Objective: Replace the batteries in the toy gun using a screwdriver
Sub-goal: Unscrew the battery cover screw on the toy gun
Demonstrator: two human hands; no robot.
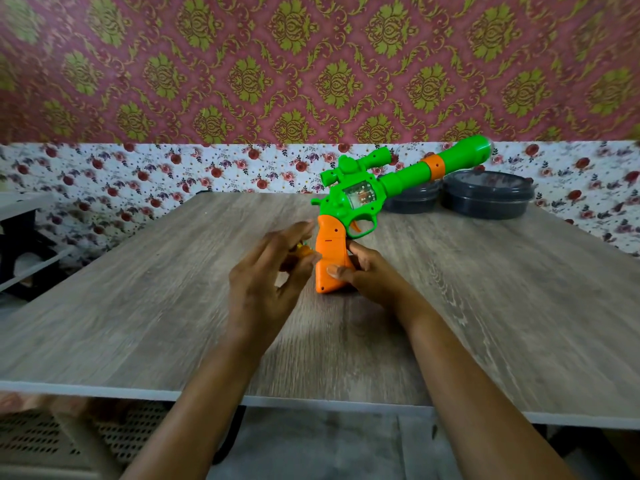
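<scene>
My right hand clamped round gun grip, butt on table. Left hand fingers spread just beside grip (blurred orange thing behind them; held or not, cannot tell). Barrel slants up-right toward floral wall. Grey wood-grain top; two dark tubs behind barrel.

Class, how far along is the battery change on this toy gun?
Done: nothing visible; the orange grip looks closed. In hand: right hand steadies the toy gun on the table; left hand pinches a blurred orange item. Left: unscrewing, swapping batteries, closing.
</scene>
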